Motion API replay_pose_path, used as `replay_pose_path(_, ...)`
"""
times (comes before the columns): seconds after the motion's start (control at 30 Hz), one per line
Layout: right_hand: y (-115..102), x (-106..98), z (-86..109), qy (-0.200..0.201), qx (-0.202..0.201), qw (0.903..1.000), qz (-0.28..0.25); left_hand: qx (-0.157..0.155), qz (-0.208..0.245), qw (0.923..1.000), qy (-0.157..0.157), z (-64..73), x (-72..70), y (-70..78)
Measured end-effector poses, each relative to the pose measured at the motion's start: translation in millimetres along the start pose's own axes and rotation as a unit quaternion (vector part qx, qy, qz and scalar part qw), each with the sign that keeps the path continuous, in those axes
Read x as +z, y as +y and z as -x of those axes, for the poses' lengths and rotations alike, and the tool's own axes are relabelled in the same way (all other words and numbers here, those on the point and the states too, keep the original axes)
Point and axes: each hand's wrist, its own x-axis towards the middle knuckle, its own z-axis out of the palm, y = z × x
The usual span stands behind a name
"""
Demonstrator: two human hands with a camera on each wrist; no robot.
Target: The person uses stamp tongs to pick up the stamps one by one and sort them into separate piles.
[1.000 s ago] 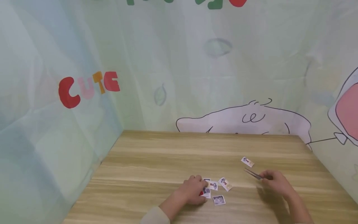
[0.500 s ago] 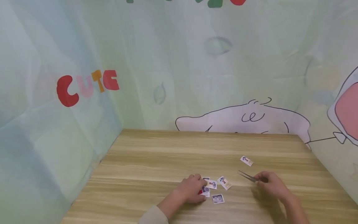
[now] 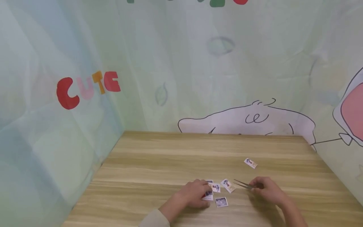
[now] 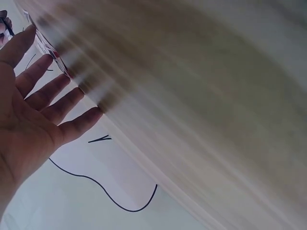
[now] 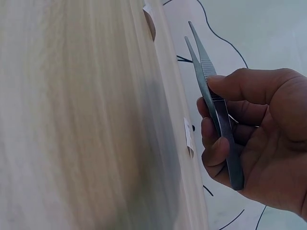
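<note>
Right hand (image 3: 267,190) at lower right gripped tweezers (image 5: 221,115) near a small card (image 3: 228,186), left hand (image 3: 195,194) at lower centre rested relaxed fingers on overlapping cards (image 3: 216,188)

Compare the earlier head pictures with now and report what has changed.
The right hand has moved left and slightly nearer the person, bringing the tips of the tweezers close to the slanted card just right of the card pile. Nothing was visibly picked up or let go. The left hand remains at the pile, and the loose cards lie as before.
</note>
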Motion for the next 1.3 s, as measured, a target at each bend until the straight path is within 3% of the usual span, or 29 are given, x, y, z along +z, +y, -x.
replay_pose_path(0.73, -16, 13, -12.1, -0.066, -0.084, 0.9943, 0.005, -0.006, -0.002, 0.9999, 0.011, -1.2, 3.0, 1.4)
replay_pose_path(1.3, -17, 25, -20.1, -0.080, -0.075, 0.9940, 0.001, -0.004, 0.009, 0.9997, 0.021, -1.5, 3.9, 0.8)
